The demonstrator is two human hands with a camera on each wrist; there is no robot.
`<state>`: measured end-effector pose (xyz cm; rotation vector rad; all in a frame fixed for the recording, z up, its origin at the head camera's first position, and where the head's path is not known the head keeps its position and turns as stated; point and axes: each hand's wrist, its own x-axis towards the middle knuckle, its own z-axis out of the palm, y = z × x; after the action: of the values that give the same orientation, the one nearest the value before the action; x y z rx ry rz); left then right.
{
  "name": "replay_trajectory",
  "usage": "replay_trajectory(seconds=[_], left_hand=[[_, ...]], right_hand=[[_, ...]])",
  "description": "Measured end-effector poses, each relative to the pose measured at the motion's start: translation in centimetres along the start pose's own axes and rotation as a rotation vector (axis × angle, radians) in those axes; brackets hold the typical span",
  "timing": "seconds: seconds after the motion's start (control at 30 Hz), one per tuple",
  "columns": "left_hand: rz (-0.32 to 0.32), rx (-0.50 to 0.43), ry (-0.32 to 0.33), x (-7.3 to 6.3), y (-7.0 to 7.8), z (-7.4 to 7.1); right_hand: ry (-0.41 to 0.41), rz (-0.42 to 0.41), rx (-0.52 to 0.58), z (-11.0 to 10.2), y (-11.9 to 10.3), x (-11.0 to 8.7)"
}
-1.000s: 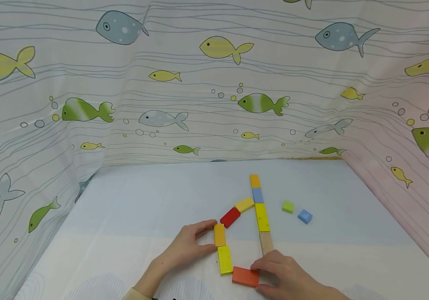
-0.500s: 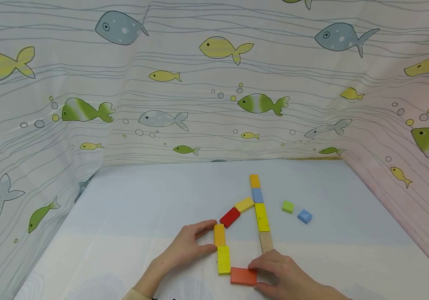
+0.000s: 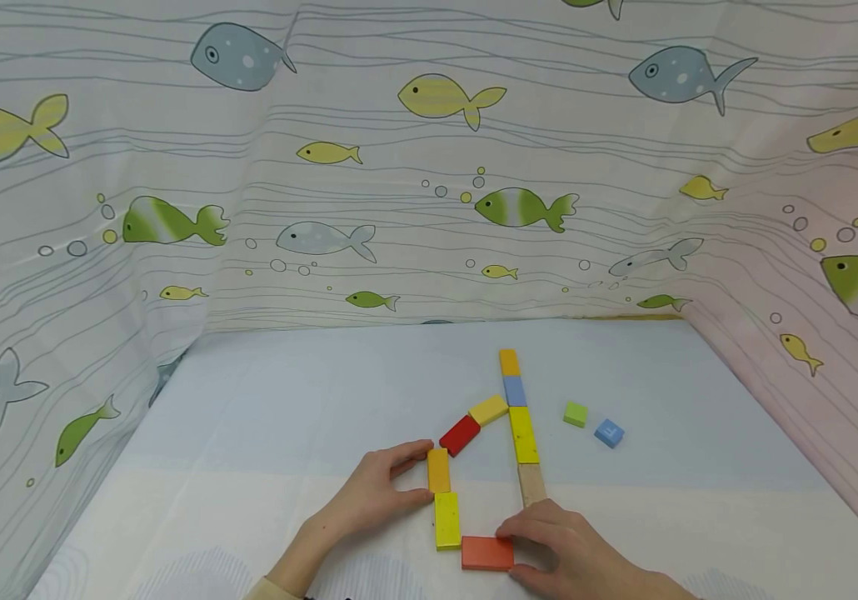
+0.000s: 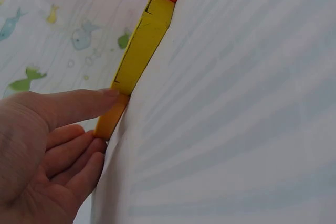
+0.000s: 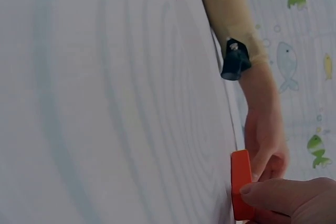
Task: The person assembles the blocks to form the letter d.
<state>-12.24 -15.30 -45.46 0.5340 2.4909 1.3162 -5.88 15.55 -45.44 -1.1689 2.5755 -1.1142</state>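
Note:
In the head view my left hand (image 3: 375,490) pinches an orange block (image 3: 439,471) end to end, thumb at its near end and fingertips at the far one. Directly below it lies a bright yellow block (image 3: 447,521); the left wrist view shows this yellow block (image 4: 144,48) meeting the orange one. My right hand (image 3: 560,546) holds a red-orange block (image 3: 483,553) by its right end, thumb on the near long side, fingers on the far side. That block's left end is at the yellow block's lower corner. A plain wooden block (image 3: 531,485) is partly hidden by the right fingers.
A dark red block (image 3: 461,435) and a pale yellow block (image 3: 488,410) slant up to a straight column of a yellow (image 3: 523,435), a blue (image 3: 515,391) and an orange block (image 3: 509,362). Loose green (image 3: 576,414) and blue (image 3: 610,432) blocks lie right. Fish-print cloth walls (image 3: 414,200) enclose the table.
The red-orange block in my right hand has shifted slightly left and straightened, and the bright yellow block has turned a little more upright with it. My left hand has stayed in place.

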Motion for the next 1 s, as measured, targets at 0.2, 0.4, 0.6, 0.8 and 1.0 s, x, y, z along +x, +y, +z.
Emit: replay_trajectory(seconds=[0.2,0.4,0.6,0.8,1.0], left_hand=[[-0.005,0.000,-0.001,0.0,0.0,0.0],[0.007,0.008,0.003,0.0,-0.1,0.1],[0.007,0.017,0.005,0.0,0.0,0.0],[0.007,0.015,0.005,0.0,0.0,0.0],[0.001,0.013,0.005,0.0,0.0,0.1]], right_hand=[[-0.002,0.015,0.010,0.0,0.0,0.0],[-0.021,0.042,0.025,-0.2,-0.1,0.0],[-0.047,0.139,0.076,-0.9,-0.1,0.0],[-0.031,0.172,0.071,-1.4,0.2,0.1],[0.042,0.147,0.004,-1.6,0.7,0.1]])
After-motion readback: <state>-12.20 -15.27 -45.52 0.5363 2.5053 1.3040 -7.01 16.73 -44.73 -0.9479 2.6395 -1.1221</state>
